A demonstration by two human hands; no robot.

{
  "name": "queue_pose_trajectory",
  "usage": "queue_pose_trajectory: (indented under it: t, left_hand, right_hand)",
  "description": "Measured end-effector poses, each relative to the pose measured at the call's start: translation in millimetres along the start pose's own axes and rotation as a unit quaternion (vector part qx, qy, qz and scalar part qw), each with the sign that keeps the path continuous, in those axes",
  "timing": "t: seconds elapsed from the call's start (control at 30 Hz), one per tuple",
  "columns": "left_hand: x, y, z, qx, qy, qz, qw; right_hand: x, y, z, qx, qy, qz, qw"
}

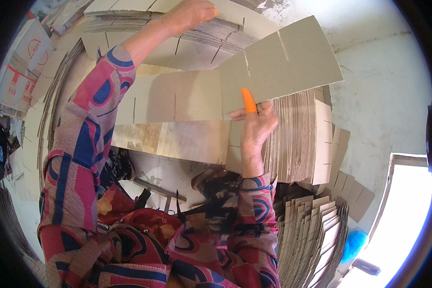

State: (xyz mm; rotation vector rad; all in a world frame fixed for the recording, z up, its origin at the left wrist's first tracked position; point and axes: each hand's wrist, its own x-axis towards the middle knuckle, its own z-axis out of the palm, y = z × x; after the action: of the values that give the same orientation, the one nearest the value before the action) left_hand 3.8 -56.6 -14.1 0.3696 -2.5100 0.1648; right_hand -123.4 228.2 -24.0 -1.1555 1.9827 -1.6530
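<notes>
My right hand [259,126] pinches the lower edge of a grey slotted cardboard divider [293,55], tilted up to the right. An orange finger cot [248,101] on one finger presses against its face. Beneath it, another slotted cardboard strip [177,96] lies across a wooden board [173,139]; whether the two are joined I cannot tell. My left hand [189,15] is stretched far forward over a stack of slotted cardboard [201,36]. Its fingers are curled together, one with an orange tip, and what they hold, if anything, is hidden.
Right of the board stands a tight row of cardboard dividers [293,139], with more bundles [312,235] below it. Cardboard stacks [57,91] and a printed white carton [21,72] line the left. A pale wall [384,96] and bright doorway [398,221] bound the right.
</notes>
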Motion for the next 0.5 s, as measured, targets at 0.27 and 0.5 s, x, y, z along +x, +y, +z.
queue_pose_trajectory:
  t: [0.27,0.5]
  left_hand:
    - [-21.4,53.9,-14.2,0.136,-0.056,0.141,0.979]
    - [-40.4,74.5,-30.5,0.128,-0.056,0.116,0.983]
  right_hand:
    - [-1.5,-2.3,-0.6,0.040,-0.001,0.029,0.999]
    - [-2.8,4.0,-0.5,0.032,-0.015,0.020,0.999]
